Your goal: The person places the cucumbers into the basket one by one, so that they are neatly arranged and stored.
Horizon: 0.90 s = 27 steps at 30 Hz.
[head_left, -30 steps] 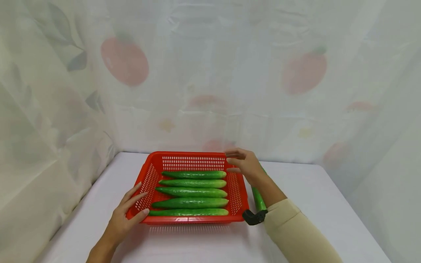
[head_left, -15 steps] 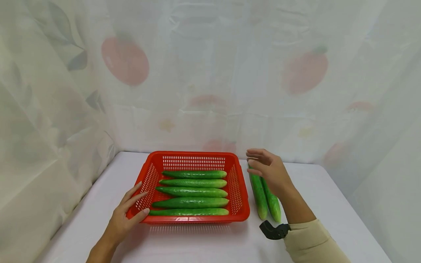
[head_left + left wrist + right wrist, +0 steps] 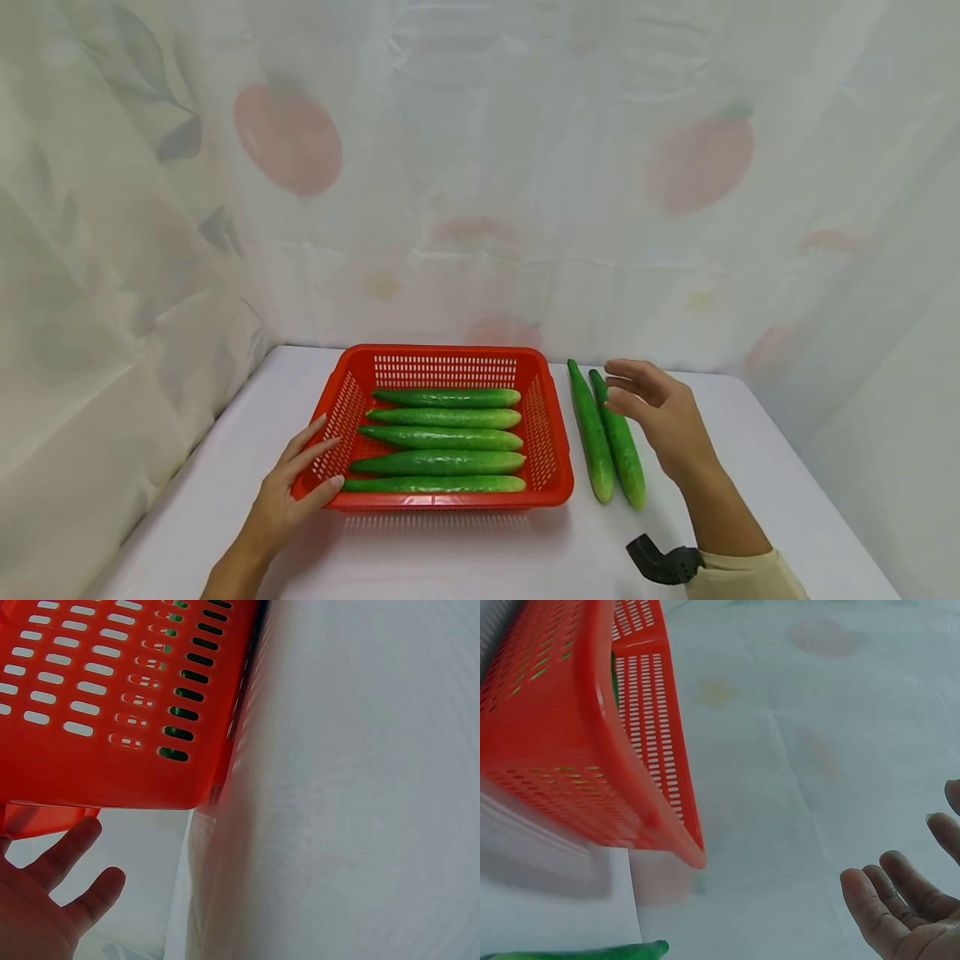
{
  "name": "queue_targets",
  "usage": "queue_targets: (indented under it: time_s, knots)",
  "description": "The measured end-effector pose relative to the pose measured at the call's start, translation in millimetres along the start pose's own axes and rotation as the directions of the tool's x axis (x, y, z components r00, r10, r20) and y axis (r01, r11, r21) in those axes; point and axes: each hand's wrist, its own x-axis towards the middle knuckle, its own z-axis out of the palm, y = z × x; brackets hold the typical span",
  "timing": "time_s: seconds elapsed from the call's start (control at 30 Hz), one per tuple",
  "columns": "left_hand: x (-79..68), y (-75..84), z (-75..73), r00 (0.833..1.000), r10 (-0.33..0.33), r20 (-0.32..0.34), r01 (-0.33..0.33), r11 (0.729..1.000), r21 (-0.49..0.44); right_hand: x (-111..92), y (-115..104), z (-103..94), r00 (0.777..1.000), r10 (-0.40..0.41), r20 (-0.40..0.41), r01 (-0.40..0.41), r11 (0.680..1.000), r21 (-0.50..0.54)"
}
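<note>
A red plastic basket point(image 3: 457, 500) with slotted walls holds several green cucumbers point(image 3: 442, 439) lying side by side, crosswise. My left hand point(image 3: 279, 504) rests at the basket's left front corner, fingers spread along the rim and thumb near the end of the front cucumber. In the left wrist view, its relaxed fingers point(image 3: 64, 851) show just under the basket. My right hand point(image 3: 663, 421) hovers with loosely bent fingers, holding nothing, just right of two more cucumbers. One of these, the left cucumber point(image 3: 592, 433), lies lengthwise beside the right cucumber point(image 3: 621, 446), to the right of the basket.
Everything stands on a white-covered table point(image 3: 450, 558). Behind it hangs a pale curtain point(image 3: 480, 167) with faded fruit prints, and similar cloth closes off the left side. A black wrist mount point(image 3: 663, 560) sticks out from the right sleeve.
My right hand has drawn back rightward from the basket's right rim, passing over the two lengthwise cucumbers and uncovering them. The left hand and the basket have stayed in place.
</note>
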Motion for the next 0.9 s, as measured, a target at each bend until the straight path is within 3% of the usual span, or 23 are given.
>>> queue_targets:
  time_s: [0.3, 0.6, 0.9]
  knots:
    - [-1.4, 0.8, 0.5, 1.0, 0.008, -0.015, -0.008, 1.0, 0.005, -18, 7, -13.7, 0.997, 0.01, -0.076, -0.014, 0.999, -0.05]
    - [-1.3, 0.3, 0.5, 1.0, 0.004, -0.01, -0.004, 1.0, 0.013, -40, 29, -26.9, 0.981, 0.036, -0.189, -0.014, 0.993, 0.114]
    - [-1.5, -1.4, 1.2, 1.0, 0.011, -0.015, -0.011, 1.0, 0.012, -52, 60, -28.7, 0.962, 0.079, -0.262, -0.068, 0.996, 0.052]
